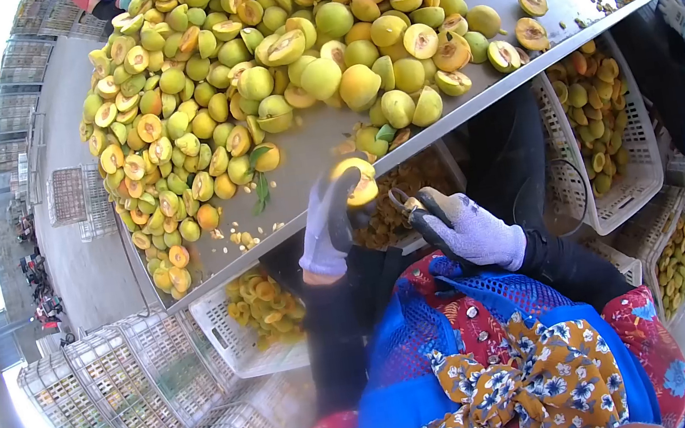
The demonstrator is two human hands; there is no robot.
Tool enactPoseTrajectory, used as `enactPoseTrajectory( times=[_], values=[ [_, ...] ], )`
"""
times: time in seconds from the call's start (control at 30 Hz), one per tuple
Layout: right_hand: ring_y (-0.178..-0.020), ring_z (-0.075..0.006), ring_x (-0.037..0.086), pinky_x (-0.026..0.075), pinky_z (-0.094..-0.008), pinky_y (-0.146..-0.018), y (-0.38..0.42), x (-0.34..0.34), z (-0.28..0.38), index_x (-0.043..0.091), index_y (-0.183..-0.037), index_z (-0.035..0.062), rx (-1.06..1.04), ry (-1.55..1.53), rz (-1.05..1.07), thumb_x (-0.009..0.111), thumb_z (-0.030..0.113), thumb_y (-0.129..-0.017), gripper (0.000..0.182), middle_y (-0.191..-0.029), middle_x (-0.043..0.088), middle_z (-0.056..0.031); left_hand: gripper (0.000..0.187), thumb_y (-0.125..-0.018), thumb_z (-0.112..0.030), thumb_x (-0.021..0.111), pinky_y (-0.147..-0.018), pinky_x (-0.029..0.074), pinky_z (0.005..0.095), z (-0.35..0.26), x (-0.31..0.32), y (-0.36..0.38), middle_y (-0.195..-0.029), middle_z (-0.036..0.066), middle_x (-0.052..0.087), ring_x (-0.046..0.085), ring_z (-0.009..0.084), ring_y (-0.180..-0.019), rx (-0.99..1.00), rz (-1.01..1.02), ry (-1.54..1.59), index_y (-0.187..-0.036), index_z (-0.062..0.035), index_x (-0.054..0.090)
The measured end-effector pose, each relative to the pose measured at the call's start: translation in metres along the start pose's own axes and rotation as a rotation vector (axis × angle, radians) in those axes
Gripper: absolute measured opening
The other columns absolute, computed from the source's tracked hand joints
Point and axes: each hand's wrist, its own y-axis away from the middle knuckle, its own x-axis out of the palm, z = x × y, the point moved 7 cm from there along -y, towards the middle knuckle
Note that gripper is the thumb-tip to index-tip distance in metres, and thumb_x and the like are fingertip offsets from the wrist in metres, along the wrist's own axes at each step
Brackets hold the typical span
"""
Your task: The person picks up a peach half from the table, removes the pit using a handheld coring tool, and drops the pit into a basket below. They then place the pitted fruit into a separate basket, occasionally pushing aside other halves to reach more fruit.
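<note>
Tabletop (301, 165) of bare metal spreads ahead of the left hand (329, 226) and right hand (472, 232), with a big heap of fruit (254, 82) beyond the left. White crate (245, 363) with fruit pieces stands below and outward of the left hand; a second crate (577, 185) sits out past the right. The gloved left hand grips a cut fruit (367, 184), blurred, at the tabletop's near edge. The gloved right hand is closed on a small looped tool (412, 203), near that fruit but apart. The step in hand looks like working the cut face; the next move probably calls for a firm left grip and the loop brought squarely to the flesh.
</note>
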Motion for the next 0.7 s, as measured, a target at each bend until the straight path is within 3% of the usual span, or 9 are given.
enactPoseTrajectory(
  times=[0.03, 0.07, 0.17, 0.2, 0.27, 0.4, 0.6, 0.67, 0.7],
  values=[
    [-0.068, -0.0359, 0.063, 0.048, -0.0460, -0.060, -0.001, -0.002, 0.010, 0.050, -0.112, 0.0025, -0.078, 0.170, -0.073, 0.055, 0.027, -0.099, 0.028, -0.075, 0.061, -0.0216, 0.045, -0.101, -0.043, 0.051, -0.050, 0.048, 0.0230, 0.010, 0.004, 0.006, -0.098, 0.008, 0.067, 0.063, 0.0113, -0.067, -0.037, 0.034, 0.086, -0.123, -0.0038, 0.056],
    [-0.069, -0.0429, 0.062, 0.047, -0.0492, -0.059, -0.003, -0.004, 0.020, 0.049, -0.107, -0.0009, -0.062, 0.206, -0.044, 0.057, 0.023, -0.097, 0.027, -0.073, 0.060, -0.0250, 0.049, -0.105, -0.047, 0.040, -0.066, 0.055, 0.0276, 0.026, 0.005, 0.008, -0.104, 0.011, 0.068, 0.067, 0.0164, -0.082, -0.084, -0.032, 0.182, -0.122, -0.0031, 0.056],
    [-0.062, -0.0412, 0.062, 0.047, -0.0484, -0.055, -0.005, 0.000, 0.029, 0.048, -0.104, -0.0033, -0.077, 0.251, -0.005, 0.056, 0.023, -0.097, 0.028, -0.067, 0.060, -0.0231, 0.048, -0.100, -0.047, 0.050, -0.071, 0.055, 0.0302, 0.018, 0.032, 0.022, -0.097, 0.011, 0.068, 0.066, 0.0207, -0.085, -0.006, 0.009, 0.490, -0.120, -0.0039, 0.056],
    [-0.061, -0.0409, 0.062, 0.047, -0.0483, -0.054, -0.003, 0.001, 0.029, 0.048, -0.104, -0.0036, -0.064, 0.253, -0.004, 0.056, 0.023, -0.098, 0.029, -0.066, 0.060, -0.0227, 0.045, -0.099, -0.043, 0.053, -0.081, 0.055, 0.0335, 0.016, 0.032, 0.026, -0.101, 0.012, 0.068, 0.066, 0.0233, -0.096, 0.037, 0.076, 0.436, -0.119, -0.0027, 0.055],
    [-0.059, -0.0403, 0.062, 0.047, -0.0480, -0.051, 0.000, 0.005, 0.029, 0.047, -0.104, -0.0040, -0.040, 0.257, -0.004, 0.056, 0.023, -0.098, 0.029, -0.065, 0.060, -0.0220, 0.041, -0.099, -0.038, 0.055, -0.081, 0.055, 0.0324, 0.007, 0.030, 0.032, -0.101, 0.012, 0.068, 0.066, 0.0220, -0.094, 0.229, 0.053, 0.016, -0.119, -0.0021, 0.055],
    [-0.068, -0.0440, 0.063, 0.046, -0.0530, -0.057, 0.001, 0.007, 0.031, 0.048, -0.105, -0.0020, 0.069, 0.210, 0.034, 0.056, 0.023, -0.098, 0.027, -0.072, 0.061, -0.0241, 0.027, -0.102, -0.025, 0.051, -0.080, 0.053, 0.0321, -0.008, 0.034, 0.047, -0.097, 0.012, 0.068, 0.067, 0.0203, -0.088, 0.467, -0.106, -0.423, -0.115, -0.0013, 0.057],
    [-0.061, -0.0404, 0.064, 0.049, -0.0470, -0.053, 0.001, 0.014, 0.030, 0.048, -0.102, -0.0065, 0.005, 0.257, 0.049, 0.054, 0.025, -0.098, 0.032, -0.063, 0.060, -0.0219, 0.029, -0.105, -0.022, 0.042, -0.077, 0.052, 0.0332, 0.000, 0.034, 0.053, -0.091, 0.013, 0.068, 0.066, 0.0206, -0.084, 0.548, -0.255, -0.588, -0.111, 0.0003, 0.059],
    [-0.065, -0.0392, 0.065, 0.050, -0.0447, -0.057, 0.002, 0.018, 0.026, 0.050, -0.101, -0.0060, 0.093, 0.169, 0.080, 0.053, 0.027, -0.099, 0.033, -0.067, 0.062, -0.0228, 0.030, -0.106, -0.020, 0.039, -0.078, 0.052, 0.0333, 0.013, 0.031, 0.050, -0.088, 0.013, 0.067, 0.066, 0.0210, -0.084, 0.376, -0.281, -0.287, -0.111, 0.0012, 0.059],
    [-0.067, -0.0365, 0.065, 0.050, -0.0431, -0.060, 0.000, 0.018, 0.027, 0.052, -0.100, -0.0051, 0.089, 0.026, 0.100, 0.052, 0.029, -0.100, 0.034, -0.070, 0.062, -0.0221, 0.031, -0.106, -0.020, 0.038, -0.078, 0.052, 0.0333, 0.010, 0.033, 0.050, -0.088, 0.013, 0.067, 0.066, 0.0211, -0.084, 0.404, -0.300, -0.272, -0.112, 0.0014, 0.059]
  ],
)
